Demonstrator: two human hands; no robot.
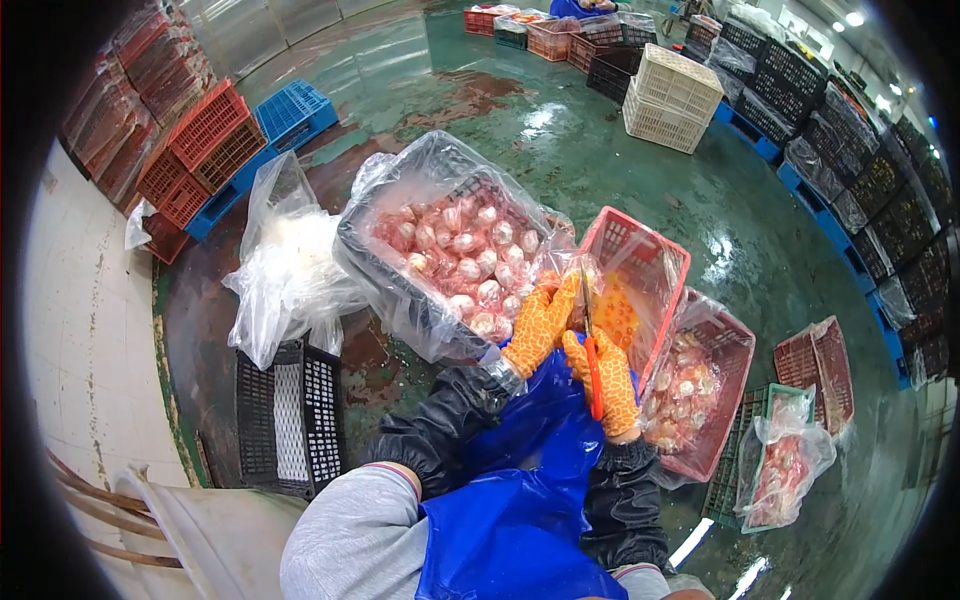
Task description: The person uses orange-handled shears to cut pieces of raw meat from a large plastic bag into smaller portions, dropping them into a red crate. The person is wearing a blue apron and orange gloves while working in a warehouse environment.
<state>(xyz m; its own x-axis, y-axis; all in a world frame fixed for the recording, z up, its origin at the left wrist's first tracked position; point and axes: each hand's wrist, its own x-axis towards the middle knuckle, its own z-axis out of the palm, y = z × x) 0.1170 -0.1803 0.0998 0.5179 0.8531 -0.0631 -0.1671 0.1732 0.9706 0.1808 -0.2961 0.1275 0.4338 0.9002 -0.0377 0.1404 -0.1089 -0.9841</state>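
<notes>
My left hand (540,325), in an orange patterned glove, grips a small clear plastic bag (563,262) with pinkish contents at the near end of the red crate (650,255). My right hand (607,380), gloved alike, holds red-handled scissors (595,390), whose blades point up beside the left fingers and the bag. To the left, a dark crate lined with clear plastic (395,155) holds several pink-and-white bulb-like items (470,265). Orange bits float in pale liquid (620,310) inside the red crate. Another lined red crate (735,355) with similar pink contents stands right of my right hand.
Loose clear bags (285,265) and a black crate (260,420) lie left. Smaller crates (828,360) sit right. Stacked crates on blue pallets (300,110) line both sides, with white crates (670,95) farther back. A co-worker (582,8) is at the far back. A white curved object (220,530) is at lower left.
</notes>
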